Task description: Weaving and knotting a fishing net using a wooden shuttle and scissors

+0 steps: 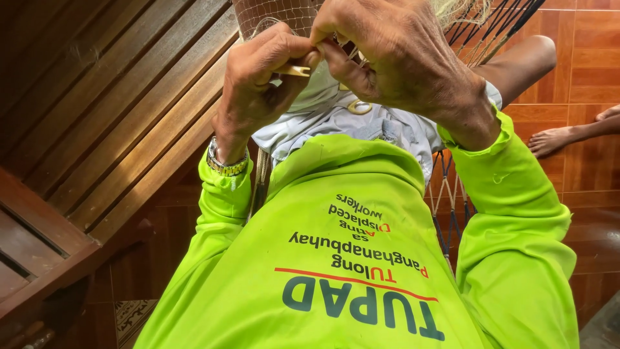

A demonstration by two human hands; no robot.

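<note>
**Both hands pinched together on a net, close under the camera**

Up near the top of the view, the left hand (261, 77) and the right hand (394, 55) meet fingertip to fingertip over the person's lap. The left hand is closed, its thumb and forefinger pinching a small yellowish flat tool (294, 69) that pokes out toward the right hand. The right hand is curled shut too, its fingers nipping the fine mesh of a pale net (274, 14) right where the tool ends; exactly which strand it grips cannot be told. The net hangs from above the hands and drops behind them toward the lap.

A metal watch (226, 165) sits on the left wrist, and both arms wear the bright lime-green sleeves of a shirt (349, 220) with dark and red printing across the chest. Light grey shorts (361, 126) show just below the hands. To the right of the right arm, a coarser net of dark cord (449, 200) hangs beside the knee. Slanted wooden planks (110, 103) fill the left side, and a reddish tiled floor (588, 58) the right, where another person's bare foot (555, 139) rests well apart from the hands.
</note>
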